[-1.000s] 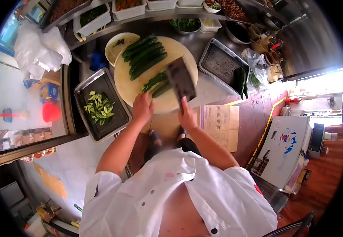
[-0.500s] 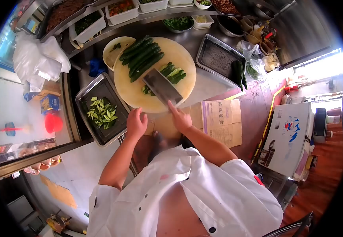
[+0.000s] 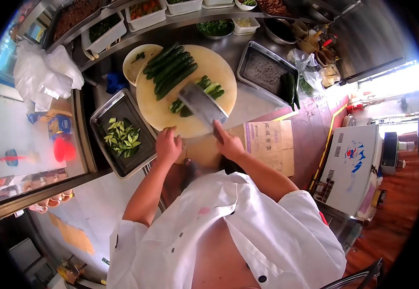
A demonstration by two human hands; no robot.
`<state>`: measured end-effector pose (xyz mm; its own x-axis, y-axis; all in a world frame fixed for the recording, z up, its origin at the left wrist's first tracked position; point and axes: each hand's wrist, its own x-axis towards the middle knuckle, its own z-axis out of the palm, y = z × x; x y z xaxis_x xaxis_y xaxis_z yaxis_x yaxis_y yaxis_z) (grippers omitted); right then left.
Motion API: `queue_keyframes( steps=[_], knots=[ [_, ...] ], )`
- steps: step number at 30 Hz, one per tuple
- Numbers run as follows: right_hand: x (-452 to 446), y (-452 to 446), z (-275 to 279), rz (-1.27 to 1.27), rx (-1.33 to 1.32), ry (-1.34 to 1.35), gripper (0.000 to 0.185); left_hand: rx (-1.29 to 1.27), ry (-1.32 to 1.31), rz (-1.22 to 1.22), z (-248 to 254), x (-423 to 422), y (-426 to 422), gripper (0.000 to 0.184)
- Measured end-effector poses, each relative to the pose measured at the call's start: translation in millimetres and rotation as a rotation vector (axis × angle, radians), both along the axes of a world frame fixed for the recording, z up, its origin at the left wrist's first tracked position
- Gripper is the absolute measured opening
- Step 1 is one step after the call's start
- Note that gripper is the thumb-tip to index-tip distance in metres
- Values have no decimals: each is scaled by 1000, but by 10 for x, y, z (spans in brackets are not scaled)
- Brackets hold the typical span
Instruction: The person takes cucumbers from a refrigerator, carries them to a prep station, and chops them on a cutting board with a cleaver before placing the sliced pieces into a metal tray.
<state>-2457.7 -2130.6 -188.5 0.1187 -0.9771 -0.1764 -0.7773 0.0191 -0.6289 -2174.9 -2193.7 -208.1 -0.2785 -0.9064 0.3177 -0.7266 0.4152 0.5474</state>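
Observation:
My right hand [image 3: 229,146] is wrapped round the handle of a broad cleaver [image 3: 202,103]. The blade lies over crushed cucumber pieces [image 3: 211,88] on the round cutting board [image 3: 221,65], hiding part of them. At the board's near left edge is my left hand [image 3: 169,145], its fingers bent and slightly apart, with nothing seen in it. Several whole cucumbers [image 3: 171,68] rest side by side on the board's upper left.
A metal tray of cut cucumber [image 3: 122,138] stands left of the board. Another metal tray [image 3: 265,67] with whole cucumbers is at the right. Behind the board are a pale bowl [image 3: 133,61] and a shelf of food containers [image 3: 147,18].
The cleaver has swung from the board's right side to over the crushed pieces, which now lie broken and spread. My left hand has drawn back from the cucumber to the board's edge.

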Motion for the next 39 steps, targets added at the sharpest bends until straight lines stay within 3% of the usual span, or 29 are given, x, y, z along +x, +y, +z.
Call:
queue_keyframes(
  steps=[1, 6, 10, 13, 16, 17, 20, 22, 24, 26, 28, 29, 33, 39],
  knots=[
    [-76, -53, 83, -63, 13, -62, 83, 15, -32, -3, -5, -109, -26, 46],
    [-745, -605, 455, -165, 175, -158, 68, -8, -197, -10, 7, -624, -290, 48],
    [-1401, -1028, 419, -97, 147, -231, 56, 13, -257, 90, -46, -797, -401, 48],
    [-1759, -1338, 526, -54, 378, -279, 49, 20, -292, 159, -46, -913, -460, 46],
    [-2143, -1578, 355, 80, 369, -251, 47, 130, -270, 207, -86, -966, -490, 47],
    [-2148, -1685, 576, 65, 488, -225, 47, 144, -281, 232, -102, -1000, -462, 47],
    [-2315, -1921, 519, 148, 550, -202, 47, 70, -306, 287, -95, -1078, -443, 48],
    [-2383, -2036, 368, 177, 543, -197, 45, 91, -271, 298, -68, -1125, -411, 50],
    [-2424, -2141, 280, 293, 265, -38, 45, 159, -168, 321, -26, -1074, -343, 54],
    [-2348, -2182, 343, 263, 191, -13, 44, 211, -60, 336, 6, -1079, -384, 57],
    [-2118, -2224, 539, 225, 123, 11, 43, 108, -261, 402, 107, -1105, -439, 71],
    [-1995, -2269, 691, 250, 156, 115, 40, 158, -277, 346, 189, -1250, -676, 90],
    [-1682, -2384, 825, 431, 109, 300, 33, 229, -387, 173, 80, -1438, -1242, 110],
    [-1560, -2389, 630, 547, 51, 284, 32, 222, -427, 213, -40, -1431, -1360, 109]
  ],
)
